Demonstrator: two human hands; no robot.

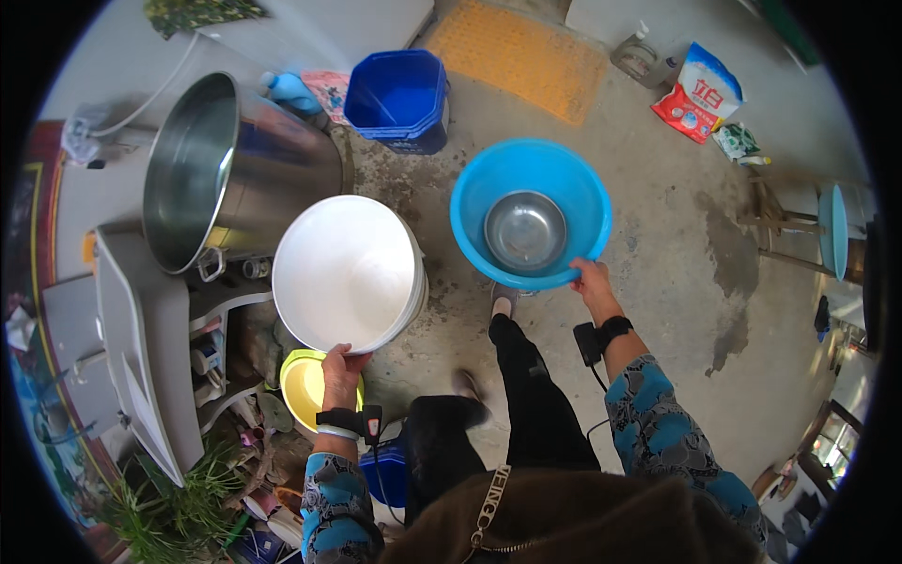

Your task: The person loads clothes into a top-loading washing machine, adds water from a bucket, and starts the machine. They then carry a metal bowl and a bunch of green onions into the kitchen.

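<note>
My left hand (342,375) grips the near rim of a white plastic bucket (345,275), whose open top faces me; its inside holds nothing I can make out. With my right hand (592,282) I hold the near right rim of a light blue plastic basin (532,158). Inside that basin lies a smaller round stainless steel bowl (526,229). The bucket and the basin are apart, side by side in front of me. Below the bucket, partly behind my left hand, is a yellow plastic basin (303,384).
A large steel pot (282,169) stands at the left, a dark blue bucket (396,130) beyond. An orange mat (518,60) lies on the floor. Detergent bags (701,95) are at upper right, a wooden stool (789,222) at right, a potted plant (176,500) at lower left.
</note>
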